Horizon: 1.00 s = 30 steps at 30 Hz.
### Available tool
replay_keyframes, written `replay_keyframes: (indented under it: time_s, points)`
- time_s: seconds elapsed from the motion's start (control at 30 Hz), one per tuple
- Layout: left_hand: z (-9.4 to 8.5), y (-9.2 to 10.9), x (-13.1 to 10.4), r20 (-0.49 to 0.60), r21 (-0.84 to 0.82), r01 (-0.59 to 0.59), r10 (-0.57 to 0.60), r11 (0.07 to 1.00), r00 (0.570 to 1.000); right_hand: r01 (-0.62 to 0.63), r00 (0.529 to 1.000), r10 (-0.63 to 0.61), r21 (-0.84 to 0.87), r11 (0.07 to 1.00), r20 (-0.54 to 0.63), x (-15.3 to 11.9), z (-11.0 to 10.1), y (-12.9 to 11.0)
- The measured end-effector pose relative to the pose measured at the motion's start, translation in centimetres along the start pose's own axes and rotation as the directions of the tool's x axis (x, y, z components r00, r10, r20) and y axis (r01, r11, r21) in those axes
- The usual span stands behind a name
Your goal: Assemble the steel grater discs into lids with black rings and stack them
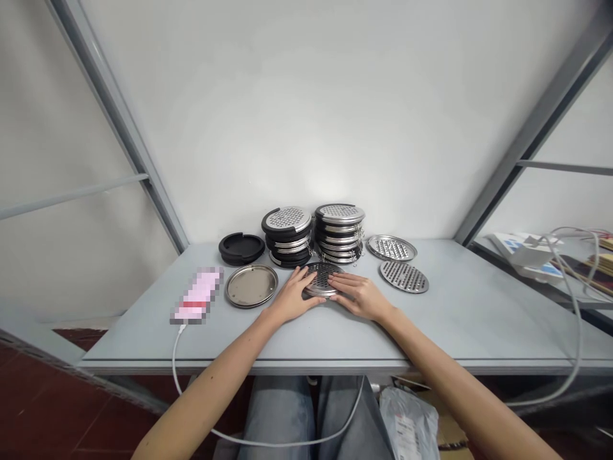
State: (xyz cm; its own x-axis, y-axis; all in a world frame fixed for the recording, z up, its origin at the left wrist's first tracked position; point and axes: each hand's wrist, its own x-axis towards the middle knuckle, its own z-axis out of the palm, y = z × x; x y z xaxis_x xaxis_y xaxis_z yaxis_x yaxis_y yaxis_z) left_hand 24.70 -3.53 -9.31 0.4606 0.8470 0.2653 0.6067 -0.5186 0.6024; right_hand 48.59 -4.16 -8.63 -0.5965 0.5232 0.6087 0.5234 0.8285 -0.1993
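Note:
Both my hands are at a round grater (320, 281), a perforated metal disc with a dark rim, flat on the table. My left hand (294, 298) grips its left side, fingers over the top and thumb along the near edge. From the right, my right hand (363, 296) holds it with fingers extended across the surface and thumb at the near rim. The underside is hidden. Left of my hands lies a shallow round metal tray (251, 286). To the right are a perforated grater disc (405, 276) and a rimmed grater disc (393, 248).
Behind my hands stand a left stack (287, 220) and a right stack (340, 214) of black-and-silver round graters. Black round holders (242, 246) sit at the back left. A pixelated phone (197, 295) with a white cable (175, 358) lies left. Metal posts (119, 121) flank the grey table (460, 319).

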Motion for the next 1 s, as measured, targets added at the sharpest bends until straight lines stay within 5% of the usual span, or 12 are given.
replay_keyframes:
  time_s: [1.0]
  points:
    - [0.00, -0.44, 0.05, 0.048, -0.038, 0.034, -0.032, 0.999, 0.998, 0.036, 0.999, -0.035, -0.023, 0.999, 0.020, 0.06, 0.36, -0.25]
